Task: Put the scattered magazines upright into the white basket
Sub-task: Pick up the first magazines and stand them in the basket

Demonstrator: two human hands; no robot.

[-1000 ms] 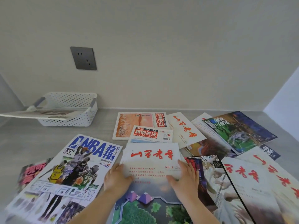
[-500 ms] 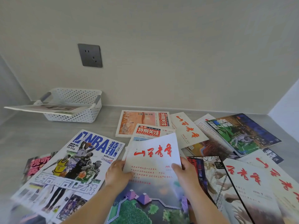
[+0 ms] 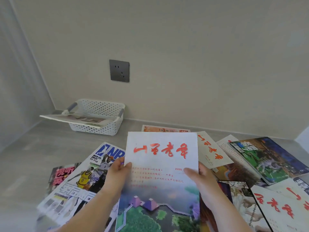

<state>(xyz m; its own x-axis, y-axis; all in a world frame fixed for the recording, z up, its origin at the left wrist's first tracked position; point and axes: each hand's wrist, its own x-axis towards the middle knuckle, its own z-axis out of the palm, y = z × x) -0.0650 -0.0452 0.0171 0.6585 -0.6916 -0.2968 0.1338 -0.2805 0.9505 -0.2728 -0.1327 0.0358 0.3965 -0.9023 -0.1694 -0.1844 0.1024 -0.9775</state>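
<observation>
A white magazine with red calligraphy (image 3: 161,166) is lifted off the pile and tilted up toward me. My left hand (image 3: 117,173) grips its left edge, thumb on the cover. Its right edge is held the same way by my right hand (image 3: 199,177). The white perforated basket (image 3: 107,127) stands at the back left against the wall, with a magazine (image 3: 73,118) lying flat across its rim and sticking out to the left. Several more magazines lie scattered on the grey surface, among them an NBA magazine (image 3: 83,180) at the left.
A dark green-covered magazine (image 3: 267,159) and more red-lettered ones (image 3: 210,151) cover the right side. A pink-lettered magazine (image 3: 62,174) lies at the far left. A grey wall socket (image 3: 119,70) sits above the basket. Side walls close in left and right.
Both hands have lifted the white red-lettered magazine off the pile and tipped it upright. My view has turned left, bringing the basket nearer the middle.
</observation>
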